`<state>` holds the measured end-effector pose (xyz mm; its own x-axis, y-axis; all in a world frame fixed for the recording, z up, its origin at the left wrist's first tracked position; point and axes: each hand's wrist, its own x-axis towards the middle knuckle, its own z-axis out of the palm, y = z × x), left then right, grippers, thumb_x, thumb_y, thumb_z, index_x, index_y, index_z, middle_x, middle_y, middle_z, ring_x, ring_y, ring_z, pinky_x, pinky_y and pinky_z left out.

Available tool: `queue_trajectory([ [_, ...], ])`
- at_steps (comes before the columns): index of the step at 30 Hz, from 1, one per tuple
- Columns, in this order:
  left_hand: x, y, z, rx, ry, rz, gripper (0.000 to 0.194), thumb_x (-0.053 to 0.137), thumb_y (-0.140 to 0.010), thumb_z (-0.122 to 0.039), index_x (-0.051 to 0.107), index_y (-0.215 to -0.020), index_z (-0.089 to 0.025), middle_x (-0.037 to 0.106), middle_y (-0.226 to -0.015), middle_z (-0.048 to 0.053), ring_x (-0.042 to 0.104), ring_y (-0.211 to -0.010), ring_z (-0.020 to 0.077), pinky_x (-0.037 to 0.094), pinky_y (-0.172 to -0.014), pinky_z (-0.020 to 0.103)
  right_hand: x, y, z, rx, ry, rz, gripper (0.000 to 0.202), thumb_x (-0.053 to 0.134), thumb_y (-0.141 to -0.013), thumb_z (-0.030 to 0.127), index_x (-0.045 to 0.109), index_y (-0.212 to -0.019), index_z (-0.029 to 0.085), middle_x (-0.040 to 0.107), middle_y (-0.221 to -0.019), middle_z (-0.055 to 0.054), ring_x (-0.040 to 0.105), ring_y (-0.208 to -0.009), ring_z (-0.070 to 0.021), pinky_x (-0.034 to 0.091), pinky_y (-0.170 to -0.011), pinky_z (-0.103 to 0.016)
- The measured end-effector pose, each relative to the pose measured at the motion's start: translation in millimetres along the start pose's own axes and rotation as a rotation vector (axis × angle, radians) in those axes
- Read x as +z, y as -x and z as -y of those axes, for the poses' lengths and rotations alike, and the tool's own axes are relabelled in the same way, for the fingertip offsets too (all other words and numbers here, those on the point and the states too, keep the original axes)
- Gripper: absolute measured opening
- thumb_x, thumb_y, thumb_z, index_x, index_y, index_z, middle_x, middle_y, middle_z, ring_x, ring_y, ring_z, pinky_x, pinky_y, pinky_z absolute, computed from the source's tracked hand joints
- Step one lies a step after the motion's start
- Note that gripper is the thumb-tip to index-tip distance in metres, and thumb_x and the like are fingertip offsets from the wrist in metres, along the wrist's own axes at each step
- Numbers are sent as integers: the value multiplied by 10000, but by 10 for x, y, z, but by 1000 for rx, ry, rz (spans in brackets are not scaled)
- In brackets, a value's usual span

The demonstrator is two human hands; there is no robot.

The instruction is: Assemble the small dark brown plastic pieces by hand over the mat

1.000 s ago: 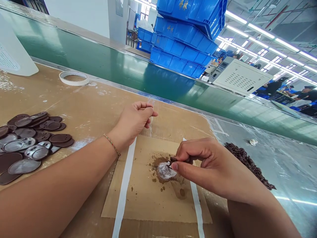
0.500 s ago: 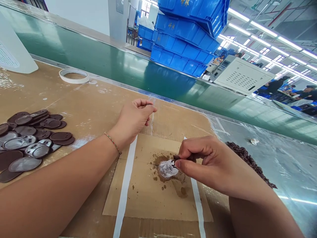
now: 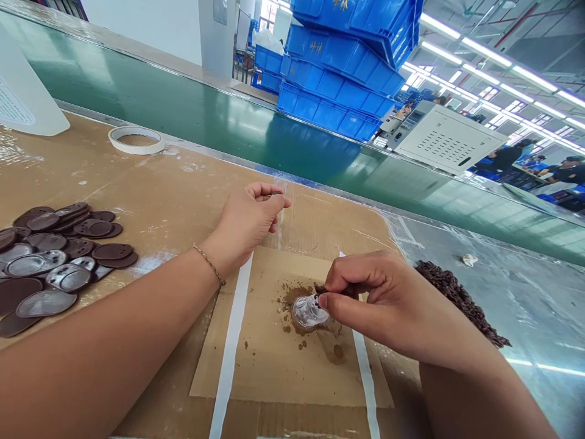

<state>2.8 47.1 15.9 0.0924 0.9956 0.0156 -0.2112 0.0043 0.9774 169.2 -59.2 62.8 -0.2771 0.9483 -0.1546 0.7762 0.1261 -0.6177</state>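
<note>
1. As the head view reaches me, my right hand (image 3: 377,299) pinches a small dark piece (image 3: 320,289) by the clear dish (image 3: 309,313), presumably for fine control; contact is unclear.
2. My left hand (image 3: 250,222) has thumb and forefinger close together; I cannot tell whether they grip anything.
3. White strips (image 3: 230,341) seemingly steady the cardboard sheet (image 3: 283,375) on the desk (image 3: 173,189).
4. Dark ovals (image 3: 51,262) lie left, a dark heap (image 3: 450,286) right; beyond are a green belt (image 3: 183,91) and blue crates (image 3: 340,91).

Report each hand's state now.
Left hand: closed, fingers curled; can't tell if it's holding anything.
Right hand: closed, pinching a small dark piece.
</note>
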Motion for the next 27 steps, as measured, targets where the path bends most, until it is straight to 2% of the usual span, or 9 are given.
queue_trajectory([
  [4,-8,6,-10,-14,-4,13,109,649,-783,-144,621,-888,-141,721,-902,67,515,-520,62,450,-493,206,-14,-8,-38,17,-102,-64,188,614,-743,159,564,-563,176,503,-532,34,416,-506,-89,292,-450,-232],
  [8,13,70,-50,-60,51,75,202,677,-794,-170,588,-975,-152,726,-898,65,606,-576,99,514,-537,230,-65,-42,-129,-21,-526,-404,142,698,-739,219,610,-631,194,572,-586,26,512,-469,-100,411,-440,-235],
  [10,48,143,-83,-92,55,131,222,708,-792,-195,606,-983,-146,719,-862,52,606,-570,96,522,-546,227,-96,-65,-145,-52,-762,-490,120,710,-722,223,616,-650,202,581,-585,28,549,-454,-114,465,-439,-254],
  [14,125,323,-158,-210,67,261,312,763,-770,-220,672,-1055,-130,699,-776,26,602,-586,85,542,-615,213,-126,-107,-119,-71,-989,-465,135,718,-701,240,604,-640,198,554,-526,34,558,-455,-129,508,-447,-276],
  [17,147,411,-194,-276,178,365,395,798,-728,-163,705,-1111,-183,730,-917,33,668,-714,106,561,-741,230,-122,-124,-116,-68,-1065,-461,159,758,-679,252,616,-647,188,578,-582,32,540,-471,-111,523,-458,-271],
  [21,133,438,-181,-261,247,503,398,796,-748,-178,721,-1135,-234,742,-1011,34,710,-927,159,540,-887,246,-115,-129,-128,-99,-1112,-416,159,771,-709,269,642,-679,182,607,-619,27,564,-505,-107,536,-500,-261],
  [25,121,437,-152,-263,235,541,489,812,-739,-205,683,-1209,-247,749,-1095,66,726,-949,211,543,-921,315,-123,-132,-131,-148,-1108,-384,136,768,-740,272,674,-722,175,647,-654,14,609,-536,-111,537,-533,-248],
  [27,122,440,-154,-275,243,548,499,821,-728,-192,683,-1203,-252,757,-1079,65,732,-932,204,550,-907,305,-125,-131,-142,-184,-1056,-399,128,758,-770,283,692,-769,175,673,-709,-1,620,-551,-109,536,-545,-246],
])
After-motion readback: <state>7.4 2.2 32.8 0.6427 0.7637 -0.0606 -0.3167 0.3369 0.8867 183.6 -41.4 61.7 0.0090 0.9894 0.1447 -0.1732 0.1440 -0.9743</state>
